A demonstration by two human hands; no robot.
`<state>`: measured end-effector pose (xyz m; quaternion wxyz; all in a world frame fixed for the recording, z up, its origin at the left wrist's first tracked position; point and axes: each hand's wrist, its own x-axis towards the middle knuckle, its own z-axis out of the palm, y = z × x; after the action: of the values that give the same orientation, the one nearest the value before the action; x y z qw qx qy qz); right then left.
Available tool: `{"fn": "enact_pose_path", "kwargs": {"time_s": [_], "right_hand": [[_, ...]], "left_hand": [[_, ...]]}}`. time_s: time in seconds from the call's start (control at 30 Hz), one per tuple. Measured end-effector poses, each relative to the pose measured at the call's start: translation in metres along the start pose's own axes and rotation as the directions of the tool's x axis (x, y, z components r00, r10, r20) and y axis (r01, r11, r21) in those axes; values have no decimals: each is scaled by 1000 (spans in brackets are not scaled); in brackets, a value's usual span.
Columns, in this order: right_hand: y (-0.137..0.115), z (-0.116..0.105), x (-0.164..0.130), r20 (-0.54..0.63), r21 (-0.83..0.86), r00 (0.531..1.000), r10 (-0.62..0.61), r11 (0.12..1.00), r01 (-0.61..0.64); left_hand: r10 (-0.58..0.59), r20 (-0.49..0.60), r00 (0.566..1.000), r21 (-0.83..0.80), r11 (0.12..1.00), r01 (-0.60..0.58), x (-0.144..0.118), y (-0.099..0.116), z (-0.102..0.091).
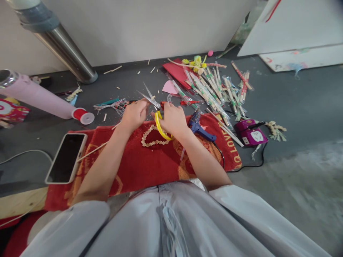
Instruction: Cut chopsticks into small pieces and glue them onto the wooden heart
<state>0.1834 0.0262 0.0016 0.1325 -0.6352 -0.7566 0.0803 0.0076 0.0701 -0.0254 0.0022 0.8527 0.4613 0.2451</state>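
The fingers of the right hand [173,117] are closed through the yellow handles of the scissors [157,112]. The blades are seen spread apart, tips pointing up and to the left, the long axis running diagonally from the handles near the red cloth [150,167] toward the grey floor [281,107]. The left hand [134,114] is curled just beside the blades, its fingertips pinched together; what is pinched cannot be told. A beaded heart [152,137] lies on the cloth directly below, and a blue glue gun [199,128] rests just beside the right wrist.
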Motion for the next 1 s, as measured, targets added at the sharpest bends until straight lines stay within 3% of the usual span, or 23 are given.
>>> {"fn": "enact_pose_path", "kwargs": {"time_s": [0.43,0.63,1.0], "right_hand": [[4,0,2,16,5,1000,8,1000,-8],[8,5,-1,-10,12,998,-59,998,59],[7,2,-5,2,-21,998,-69,997,70]], "left_hand": [[-41,-18,999,-74,997,39,5,5,1],[-47,-2,999,-161,986,46,7,3,-1],[25,5,1000,-95,995,-25,4,5,2]]}}
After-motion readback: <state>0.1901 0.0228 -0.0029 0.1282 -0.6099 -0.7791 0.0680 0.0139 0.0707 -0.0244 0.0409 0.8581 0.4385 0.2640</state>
